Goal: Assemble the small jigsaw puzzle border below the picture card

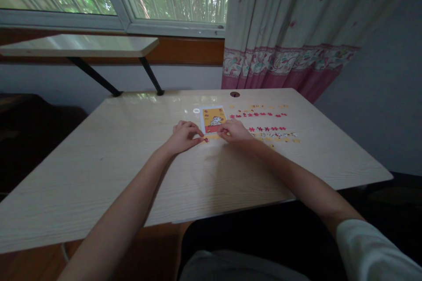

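Desk [115, 153] (head view): pale wood-grain top, extended under left hand [183, 137] and right hand [238, 131].
Hands: held apart, gap between them; fingertips pointed inward.
Picture card [213, 117]: laid flat, between and just beyond the hands; white figure printed on yellow and red.
Yellow strip [214, 137]: seen between the hands, at card's near edge.
Left grip: thumb and fingers brought near each other, dark-red piece [206, 139] just beside the tips; whether anything is pinched can't be told.
Right grip: fingers bunched at card's near corner; contents can't be told.
Red pieces [260, 115], white pieces [279, 135]: set in rows right of right hand.
Curtain [263, 17]: hung beyond right hand.
Shelf [99, 46]: mounted beyond left hand.
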Action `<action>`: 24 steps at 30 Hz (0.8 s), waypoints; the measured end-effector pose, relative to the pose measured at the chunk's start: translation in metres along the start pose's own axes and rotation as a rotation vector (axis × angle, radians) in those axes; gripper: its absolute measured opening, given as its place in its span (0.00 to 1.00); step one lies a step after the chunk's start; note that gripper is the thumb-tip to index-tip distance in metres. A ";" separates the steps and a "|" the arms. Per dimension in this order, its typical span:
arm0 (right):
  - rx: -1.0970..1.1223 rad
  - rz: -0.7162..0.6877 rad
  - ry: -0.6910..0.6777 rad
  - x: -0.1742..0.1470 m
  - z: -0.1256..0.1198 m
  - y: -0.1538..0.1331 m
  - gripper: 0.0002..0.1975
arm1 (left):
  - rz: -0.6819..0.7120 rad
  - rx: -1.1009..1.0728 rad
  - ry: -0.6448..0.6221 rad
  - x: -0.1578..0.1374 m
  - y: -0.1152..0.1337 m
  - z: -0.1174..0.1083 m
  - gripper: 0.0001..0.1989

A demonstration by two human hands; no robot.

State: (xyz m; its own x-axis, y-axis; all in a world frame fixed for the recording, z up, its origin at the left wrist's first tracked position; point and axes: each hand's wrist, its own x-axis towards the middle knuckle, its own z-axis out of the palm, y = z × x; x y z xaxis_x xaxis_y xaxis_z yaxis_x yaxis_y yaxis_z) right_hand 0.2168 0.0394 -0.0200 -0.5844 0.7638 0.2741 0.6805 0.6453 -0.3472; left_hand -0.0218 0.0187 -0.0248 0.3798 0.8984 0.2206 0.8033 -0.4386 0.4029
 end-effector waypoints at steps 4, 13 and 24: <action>-0.070 -0.013 -0.027 -0.008 -0.020 0.026 0.08 | 0.020 -0.025 0.039 0.000 0.000 0.000 0.11; -0.070 -0.006 -0.089 -0.012 -0.019 0.029 0.08 | 0.090 0.025 0.077 -0.001 0.007 0.004 0.09; -0.057 -0.005 -0.107 -0.012 -0.015 0.034 0.08 | 0.062 0.013 0.031 0.002 0.007 0.010 0.08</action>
State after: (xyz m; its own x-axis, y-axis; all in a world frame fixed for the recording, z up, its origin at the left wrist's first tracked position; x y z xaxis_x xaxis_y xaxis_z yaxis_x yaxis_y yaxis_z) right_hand 0.2534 0.0526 -0.0216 -0.6292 0.7567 0.1776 0.6999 0.6509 -0.2941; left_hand -0.0106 0.0172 -0.0307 0.4146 0.8681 0.2728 0.7844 -0.4929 0.3764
